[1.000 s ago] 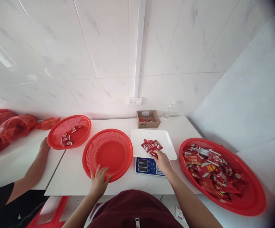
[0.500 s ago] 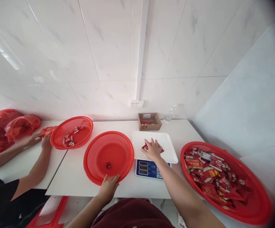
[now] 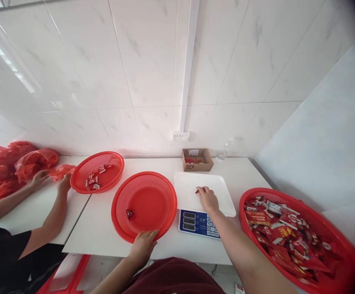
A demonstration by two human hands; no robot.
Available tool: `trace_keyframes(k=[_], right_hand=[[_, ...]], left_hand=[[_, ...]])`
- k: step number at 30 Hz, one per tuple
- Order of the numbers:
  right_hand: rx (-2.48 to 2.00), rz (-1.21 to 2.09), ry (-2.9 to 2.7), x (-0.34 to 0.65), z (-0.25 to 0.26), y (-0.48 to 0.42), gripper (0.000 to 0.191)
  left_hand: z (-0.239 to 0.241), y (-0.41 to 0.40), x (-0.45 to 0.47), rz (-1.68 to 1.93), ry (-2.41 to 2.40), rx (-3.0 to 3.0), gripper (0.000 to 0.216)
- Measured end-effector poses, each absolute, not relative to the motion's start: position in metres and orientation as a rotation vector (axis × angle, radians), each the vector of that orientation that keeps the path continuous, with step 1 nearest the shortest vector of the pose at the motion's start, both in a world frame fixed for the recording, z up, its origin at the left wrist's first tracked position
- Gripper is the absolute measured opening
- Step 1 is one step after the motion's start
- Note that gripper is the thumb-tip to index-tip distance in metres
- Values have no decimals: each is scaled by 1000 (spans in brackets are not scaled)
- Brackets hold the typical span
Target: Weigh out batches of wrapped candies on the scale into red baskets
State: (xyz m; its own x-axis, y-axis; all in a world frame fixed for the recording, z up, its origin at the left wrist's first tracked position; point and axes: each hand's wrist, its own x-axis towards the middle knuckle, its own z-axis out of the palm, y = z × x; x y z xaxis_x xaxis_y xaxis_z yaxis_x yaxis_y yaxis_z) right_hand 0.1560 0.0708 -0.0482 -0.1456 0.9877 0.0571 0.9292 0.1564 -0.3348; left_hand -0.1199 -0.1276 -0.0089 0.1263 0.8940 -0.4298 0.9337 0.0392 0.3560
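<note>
My left hand (image 3: 143, 246) is closed over the near rim of the middle red plastic basket (image 3: 152, 204), the thumb on the outside. One small red-wrapped packet (image 3: 130, 213) lies inside at the left. Above the white tray (image 3: 183, 192) of a weighing scale, my right hand (image 3: 208, 200) has its fingers drawn together. A bit of red wrapper (image 3: 197, 191) shows at its fingertips; the rest is hidden by the hand. The scale's blue keypad panel (image 3: 199, 220) sits just below the tray, partly covered by my forearm.
At right stands a big red basket (image 3: 347, 261) heaped with wrapped packets. Behind the scale are a cardboard box (image 3: 198, 167) and a clear bottle (image 3: 223, 152). On the left, a co-worker's hands (image 3: 63, 184) hold a red plastic bag (image 3: 60, 172) beside another red basket (image 3: 122, 169) and several bags (image 3: 36, 161).
My right hand has gone from spread flat over red packets on the tray to closed around red wrapper. The small packet in the middle basket has shifted left. The view has swung slightly.
</note>
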Motion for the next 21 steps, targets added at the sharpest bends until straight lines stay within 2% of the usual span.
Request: trace_keyframes(k=[6, 9, 13, 16, 21], right_hand=[[-1801, 961, -1318, 140, -26, 85, 38], [-1677, 1187, -1218, 98, -10, 72, 43], [-1107, 1870, -1055, 46, 12, 39, 65], [-1089, 1943, -1101, 40, 19, 22, 72], [-1291, 1597, -1038, 107, 15, 15, 62]], left_hand=[[-13, -125, -123, -98, 1740, 1852, 46], [-12, -123, -123, -128, 1728, 1852, 47], [-8, -119, -123, -167, 1697, 1847, 48], [-10, -114, -126, -187, 1697, 1841, 49], [-29, -94, -135, -197, 1727, 1907, 50]])
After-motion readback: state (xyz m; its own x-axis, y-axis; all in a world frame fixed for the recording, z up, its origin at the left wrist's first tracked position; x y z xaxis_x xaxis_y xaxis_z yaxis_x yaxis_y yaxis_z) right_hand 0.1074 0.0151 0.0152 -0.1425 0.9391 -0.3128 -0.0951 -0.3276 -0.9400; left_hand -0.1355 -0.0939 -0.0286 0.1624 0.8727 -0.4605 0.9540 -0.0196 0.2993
